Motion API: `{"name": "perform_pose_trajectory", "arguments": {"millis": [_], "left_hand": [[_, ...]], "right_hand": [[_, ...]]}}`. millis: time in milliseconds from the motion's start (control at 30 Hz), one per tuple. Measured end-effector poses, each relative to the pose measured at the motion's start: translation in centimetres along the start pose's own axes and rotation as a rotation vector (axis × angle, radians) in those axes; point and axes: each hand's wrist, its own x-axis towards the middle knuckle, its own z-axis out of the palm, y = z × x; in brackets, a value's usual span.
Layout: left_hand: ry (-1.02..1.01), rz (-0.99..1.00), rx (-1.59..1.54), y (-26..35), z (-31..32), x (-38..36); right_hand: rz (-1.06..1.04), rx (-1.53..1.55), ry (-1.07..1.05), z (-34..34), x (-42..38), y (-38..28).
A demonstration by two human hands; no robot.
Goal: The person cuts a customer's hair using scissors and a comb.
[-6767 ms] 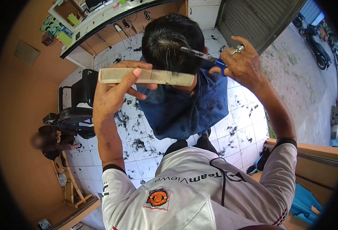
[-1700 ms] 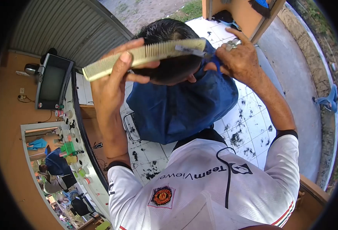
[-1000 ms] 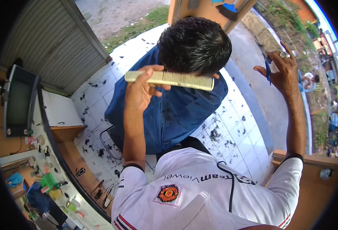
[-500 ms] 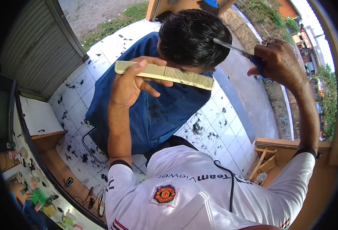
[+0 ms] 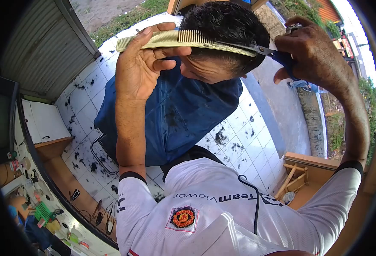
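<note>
My left hand pinches the wide end of a pale yellow comb, whose teeth lie in the dark hair of a seated person. My right hand grips scissors by dark blue handles. Their blades run along the comb's far end, at the side of the head. A dark blue cape covers the seated person's body.
Cut hair lies scattered over the white tiled floor. On the left are a white cabinet and a cluttered counter with a green basket. A small wooden stool stands at the right.
My left hand has raised the comb from below the head into the hair. The scissors have moved right and down to the comb. The seated person's head has turned, showing part of the face.
</note>
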Motion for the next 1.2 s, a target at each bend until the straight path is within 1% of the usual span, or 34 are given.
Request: {"name": "perform_pose_trajectory", "arguments": {"millis": [33,100,167,233,267,333,367,433,467,500,567,600,633,667,700,733,767,833,900,933,967,1033,1067,1100,1133,1200], "left_hand": [[-0.025,-0.008,0.007,0.2,0.0,0.0],[-0.003,0.0,-0.01,0.5,0.1,0.0],[0.018,0.01,-0.029,0.7,0.1,0.1],[0.01,0.029,0.021,0.9,0.1,0.2],[0.01,0.029,0.023,1.0,0.0,0.3],[-0.071,0.006,0.005,1.2,-0.4,0.5],[-0.071,0.006,0.008,1.4,-0.3,0.6],[-0.087,0.02,0.015,1.9,-0.1,0.6],[-0.086,0.021,0.018,2.0,-0.2,0.7],[-0.104,0.019,-0.004,2.0,-0.4,0.9],[-0.12,0.022,-0.024,1.8,-0.3,0.6],[0.036,0.139,-0.077,1.5,0.0,-0.2],[0.192,0.254,-0.13,1.1,0.1,-1.2],[0.152,0.236,-0.047,0.3,-0.7,-2.5],[0.027,0.118,0.04,-0.4,-0.4,-3.5],[-0.107,0.01,0.142,-1.2,-0.2,-4.4],[-0.041,-0.144,0.42,-0.9,1.6,-4.8],[0.073,-0.144,0.428,-1.7,1.8,-4.1],[0.12,-0.087,0.267,-1.3,1.6,-2.7],[0.132,-0.053,0.164,-0.9,1.7,-1.9],[0.085,-0.016,0.053,-0.7,1.2,-1.0],[0.086,0.05,-0.002,-0.4,2.0,0.2],[0.088,0.052,0.002,-0.2,1.8,0.6],[0.035,0.051,-0.003,0.0,1.5,0.9],[-0.019,0.048,-0.007,0.1,1.4,1.0],[-0.036,0.041,-0.017,0.1,1.3,1.2]], "right_hand": [[0.006,0.012,-0.044,-0.4,0.1,-0.1],[-0.052,0.001,0.109,-1.7,0.3,-1.6],[-0.083,-0.017,0.14,-1.1,0.5,-0.5],[0.043,0.04,-0.175,-0.9,0.6,1.0],[0.043,0.041,-0.173,-0.9,0.5,0.8],[-0.105,0.102,0.14,-0.8,0.5,0.2],[-0.106,0.104,0.143,-0.9,0.6,0.3],[-0.065,0.063,0.024,-1.3,0.7,0.6],[0.005,0.046,-0.007,-0.6,0.5,1.1],[0.003,0.047,-0.004,-0.2,0.2,1.4],[-0.042,0.17,0.186,0.2,-0.1,2.0],[-0.045,0.168,0.19,0.6,-0.2,2.5],[-0.04,0.141,0.318,1.0,-0.4,3.1],[-0.039,0.125,0.383,1.2,-0.6,3.9],[-0.038,0.11,0.449,1.3,-0.8,4.7],[-0.04,0.042,0.3,1.2,-1.1,5.7],[-0.042,-0.026,0.15,1.1,-1.3,6.6],[0.043,0.033,-0.082,1.3,-0.8,7.5],[-0.026,0.002,0.065,1.4,-0.6,5.9],[-0.043,-0.064,0.138,1.9,-0.3,5.1],[-0.047,-0.063,0.143,1.8,0.2,4.6],[-0.11,-0.056,0.2,1.5,0.9,3.8],[-0.211,-0.047,0.254,1.8,1.7,4.2],[-0.21,-0.045,0.256,1.4,2.0,4.5],[-0.055,0.117,0.016,0.6,2.3,4.6],[0.036,0.238,-0.073,0.6,2.0,4.5]]}}
